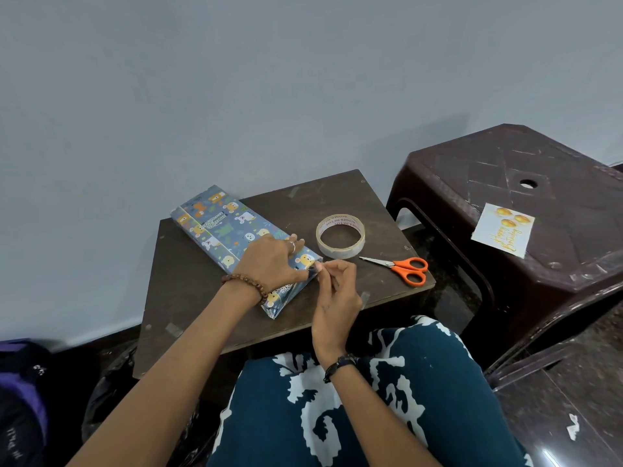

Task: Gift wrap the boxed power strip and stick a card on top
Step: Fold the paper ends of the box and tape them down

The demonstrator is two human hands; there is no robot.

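Your right hand (333, 281) is pinching the end flap at the near corner of the wrapped box (236, 237) on the desk (337, 200); left hand (269, 264) lies flat on top. Crease it tight before grabbing tape (340, 235). Card (502, 232) waits on the stool (539, 163).

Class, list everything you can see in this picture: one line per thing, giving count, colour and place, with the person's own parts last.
wrapped box: one, blue animal-print paper, left part of small table
small table: one, dark brown, centre
tape roll: one, clear, table, right of box
scissors: one, orange handles, table's right edge
birthday card: one, white with gold, on stool
plastic stool: one, dark brown, right
bag: one, purple-black, floor, lower left
left hand: presses on box, beaded bracelet
right hand: pinches at box's near end
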